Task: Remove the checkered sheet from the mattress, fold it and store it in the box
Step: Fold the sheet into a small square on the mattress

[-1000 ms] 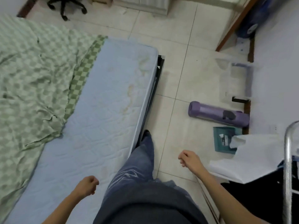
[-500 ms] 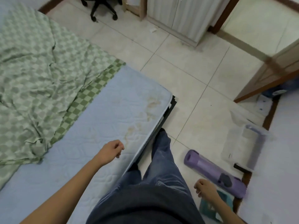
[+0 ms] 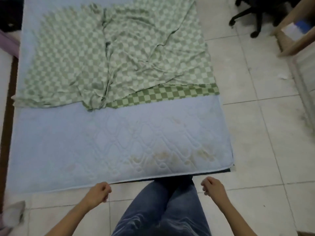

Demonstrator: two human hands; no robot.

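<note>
Blue mattress (image 3: 81, 143), rumpled checkered sheet (image 3: 119, 53) atop

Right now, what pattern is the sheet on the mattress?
Green and pale-green checks on the sheet, darker on its near-edge strip. Clearest in the head view.

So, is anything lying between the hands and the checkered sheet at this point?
Nothing visible. The left hand and right hand hang empty at the near edge of the mattress. Only a bare strip of it separates them from the checkered sheet, which lies rumpled over the far part. No object sits on that strip.
</note>
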